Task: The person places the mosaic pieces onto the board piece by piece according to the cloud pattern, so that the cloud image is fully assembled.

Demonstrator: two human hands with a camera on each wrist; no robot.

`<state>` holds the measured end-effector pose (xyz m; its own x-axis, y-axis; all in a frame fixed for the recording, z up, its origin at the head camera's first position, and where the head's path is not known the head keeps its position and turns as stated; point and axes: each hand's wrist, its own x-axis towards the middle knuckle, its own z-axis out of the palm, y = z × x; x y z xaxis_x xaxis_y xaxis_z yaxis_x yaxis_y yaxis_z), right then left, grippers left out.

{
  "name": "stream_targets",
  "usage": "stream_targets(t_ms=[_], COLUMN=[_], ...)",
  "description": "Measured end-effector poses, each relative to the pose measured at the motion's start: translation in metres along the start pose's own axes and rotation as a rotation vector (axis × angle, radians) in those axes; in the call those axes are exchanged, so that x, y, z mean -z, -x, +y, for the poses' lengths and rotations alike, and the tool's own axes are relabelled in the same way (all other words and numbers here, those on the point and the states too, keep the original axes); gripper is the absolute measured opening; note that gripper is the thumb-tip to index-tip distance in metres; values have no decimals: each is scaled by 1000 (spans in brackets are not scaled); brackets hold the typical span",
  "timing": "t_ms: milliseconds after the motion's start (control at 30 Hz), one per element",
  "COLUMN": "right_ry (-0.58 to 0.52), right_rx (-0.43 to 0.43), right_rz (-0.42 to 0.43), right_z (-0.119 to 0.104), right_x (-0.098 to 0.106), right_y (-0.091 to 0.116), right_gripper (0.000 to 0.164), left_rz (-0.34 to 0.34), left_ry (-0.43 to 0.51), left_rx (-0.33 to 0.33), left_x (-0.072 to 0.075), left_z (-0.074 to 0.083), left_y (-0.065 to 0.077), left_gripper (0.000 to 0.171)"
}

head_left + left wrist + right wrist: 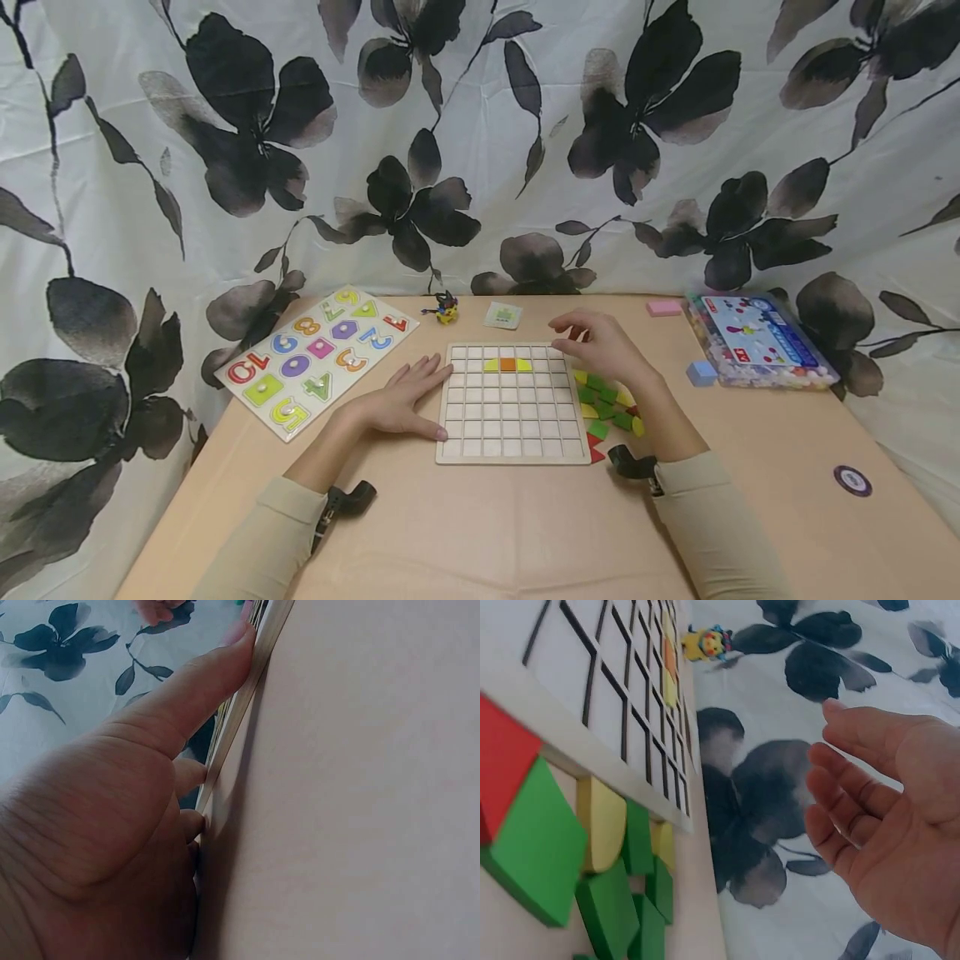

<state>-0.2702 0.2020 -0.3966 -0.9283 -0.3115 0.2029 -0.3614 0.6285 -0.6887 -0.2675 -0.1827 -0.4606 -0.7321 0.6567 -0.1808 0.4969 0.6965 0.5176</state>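
A white gridded board lies on the table, an orange square in one upper cell and a yellow piece on either side of it. My left hand has its fingers spread, thumb and fingertips touching the board's left edge; the left wrist view shows the thumb against that edge. Above the board's upper right corner, my right hand hovers with loosely bent fingers and holds nothing, as the right wrist view confirms. Below it lie loose green tiles, yellow tiles and red tiles, partly hidden by the forearm in the head view.
Behind the board are a small picture card and a yellow figurine. A number puzzle board lies left. To the right are a pink block, a blue block, a clear box and a dark round disc.
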Motion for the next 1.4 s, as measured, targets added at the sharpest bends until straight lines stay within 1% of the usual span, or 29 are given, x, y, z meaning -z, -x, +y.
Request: stream_targets(t_ms=[233, 333, 400, 567, 667, 733, 900, 1133, 1400], right_ry=[0, -1, -7, -100, -150, -147, -98, -86, -82], right_rx=[-60, -112, -165, -300, -338, -340, -319, -337, -264], right_rz=[-53, -73, -95, -161, -191, -209, -251, -251, -254], right_z=[19, 27, 33, 46, 50, 53, 55, 58, 62], right_x=[9, 9, 8, 3, 1, 0, -1, -3, -4], right_y=[2, 4, 5, 7, 7, 7, 7, 8, 6], right_gripper=[31, 33, 33, 34, 34, 32, 27, 22, 20], left_rz=[-7, 1, 0, -7, -5, -6, -6, -7, 2], left_ry=[-1, 6, 6, 7, 2, -1, 0, 3, 10], left_rx=[3, -6, -4, 0, -2, 1, 4, 5, -1], left_x=[1, 1, 2, 2, 1, 2, 1, 1, 2], left_z=[2, 3, 3, 3, 3, 3, 2, 1, 4], left_y=[1, 2, 2, 3, 3, 3, 2, 1, 2], left_gripper=[118, 118, 117, 116, 117, 117, 118, 117, 117])
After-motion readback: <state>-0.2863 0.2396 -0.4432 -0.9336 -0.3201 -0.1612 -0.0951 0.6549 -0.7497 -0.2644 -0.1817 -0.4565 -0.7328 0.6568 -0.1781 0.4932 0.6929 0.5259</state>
